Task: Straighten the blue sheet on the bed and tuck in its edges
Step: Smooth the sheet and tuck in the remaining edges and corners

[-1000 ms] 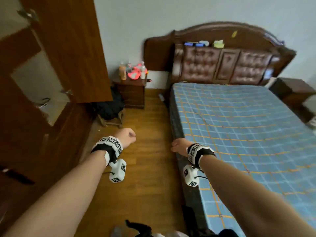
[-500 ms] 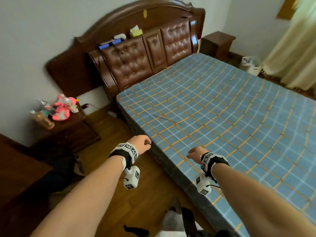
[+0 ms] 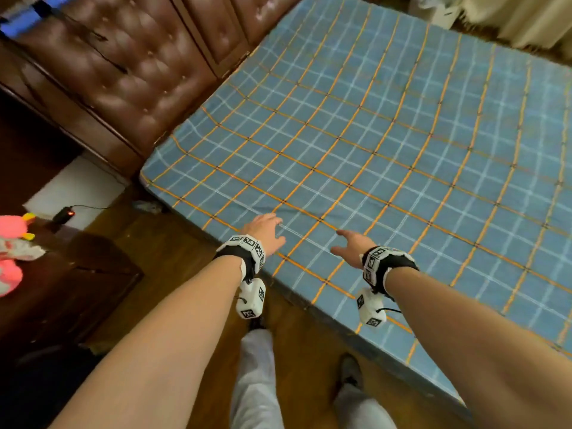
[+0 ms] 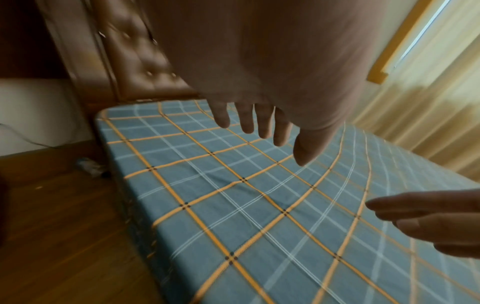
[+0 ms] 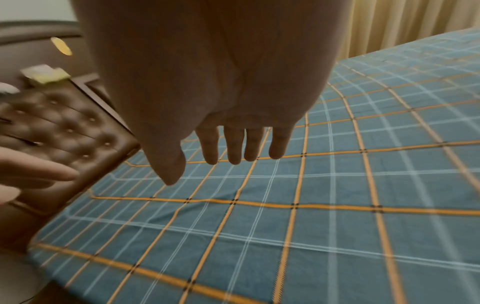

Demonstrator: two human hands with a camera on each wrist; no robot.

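Observation:
A blue sheet (image 3: pixel 387 156) with orange and white check lines covers the mattress; a small crease (image 3: pixel 288 209) lies near the bed's near edge. My left hand (image 3: pixel 266 229) hovers palm down just above the sheet by that crease, fingers (image 4: pixel 246 121) spread and straight. My right hand (image 3: pixel 349 246) hovers beside it to the right, also flat, fingers (image 5: pixel 233 148) extended. Neither hand holds anything. The sheet (image 4: pixel 259 205) shows shallow wrinkles under the left hand, and the sheet (image 5: pixel 311 205) lies mostly flat under the right.
A brown tufted headboard (image 3: pixel 123 66) stands at the bed's head. A dark wooden nightstand (image 3: pixel 71 274) with a pink toy (image 3: pixel 12 224) is at the left. Wooden floor (image 3: pixel 185 243) runs along the bedside, where my legs (image 3: pixel 257 382) stand. Curtains (image 4: pixel 428 102) hang beyond the bed.
Both hands were loosely curled fists beside the bed; they have opened and moved forward over the sheet's near edge. My view has turned right and tilted down toward the mattress.

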